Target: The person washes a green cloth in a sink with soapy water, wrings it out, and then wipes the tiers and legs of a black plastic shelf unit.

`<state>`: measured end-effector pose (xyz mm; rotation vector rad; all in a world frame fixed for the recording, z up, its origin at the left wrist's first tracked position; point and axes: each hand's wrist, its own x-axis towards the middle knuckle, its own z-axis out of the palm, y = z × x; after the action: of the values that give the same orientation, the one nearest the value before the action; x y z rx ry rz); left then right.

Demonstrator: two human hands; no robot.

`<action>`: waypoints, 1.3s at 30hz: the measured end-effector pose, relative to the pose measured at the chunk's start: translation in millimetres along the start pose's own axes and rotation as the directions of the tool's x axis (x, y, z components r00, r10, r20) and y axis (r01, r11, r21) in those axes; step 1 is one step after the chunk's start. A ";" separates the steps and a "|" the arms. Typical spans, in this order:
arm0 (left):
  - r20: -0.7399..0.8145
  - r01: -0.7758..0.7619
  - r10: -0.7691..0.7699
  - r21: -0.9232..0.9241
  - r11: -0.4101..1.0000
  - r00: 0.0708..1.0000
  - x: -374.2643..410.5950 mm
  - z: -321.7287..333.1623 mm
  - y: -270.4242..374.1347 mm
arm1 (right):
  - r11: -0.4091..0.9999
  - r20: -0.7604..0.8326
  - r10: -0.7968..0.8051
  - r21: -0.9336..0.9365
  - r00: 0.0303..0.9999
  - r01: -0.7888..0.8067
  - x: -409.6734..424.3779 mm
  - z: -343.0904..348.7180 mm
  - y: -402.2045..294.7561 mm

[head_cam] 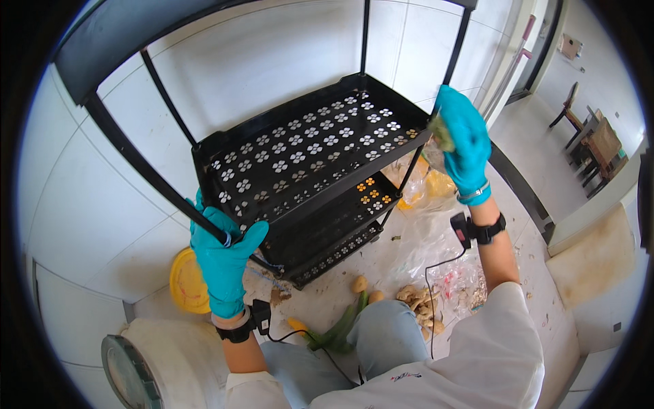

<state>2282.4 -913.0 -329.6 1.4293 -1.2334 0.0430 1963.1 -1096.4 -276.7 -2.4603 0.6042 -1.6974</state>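
Observation:
A black plastic tiered shelf rack with flower-shaped holes in its trays stands tilted in view against the white tiled wall. My left hand, in a teal rubber glove, grips the rack's near left post. On the other side, my right hand, also gloved, holds a greenish scrubbing pad or cloth by the right post, at the corner of the upper tray. The pad is slightly blurred, and the fingers partly hide it. Wet-looking patches show on the upper tray.
Cucumbers or similar green gourds, potatoes and ginger lie on the floor by my knees. Clear plastic bags spread at the right. A yellow lid and a large pale barrel stand left. Chairs show beyond a doorway.

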 end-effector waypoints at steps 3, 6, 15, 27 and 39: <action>0.005 0.091 -0.091 -0.110 0.990 0.996 -1.6 4.9 2.3 | 0.778 0.439 -0.105 -0.522 0.892 0.349 9.1 22.5 20.8; -0.017 0.046 -0.047 -0.099 0.994 0.999 -5.1 2.4 -12.8 | 0.964 0.395 -0.111 -0.181 0.912 0.196 10.4 31.7 23.2; -0.084 0.187 -0.209 -0.216 0.958 0.974 -5.0 2.1 -13.6 | 0.985 0.627 -0.024 -0.118 0.779 0.124 8.0 173.0 -154.1; -0.009 0.080 -0.081 -0.135 0.988 0.997 -6.5 4.2 -2.6 | 0.855 0.357 -0.096 -0.449 0.929 0.260 2.0 39.9 31.6; -0.019 0.228 -0.287 -0.556 0.799 0.958 -8.9 -6.7 -33.3 | 0.912 -0.204 -0.410 -0.107 0.889 0.396 -61.7 230.8 -146.7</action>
<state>2304.8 -910.7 -356.5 1.0533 -0.8555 -0.3964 2194.8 -972.6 -374.8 -2.5968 0.1617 -2.1546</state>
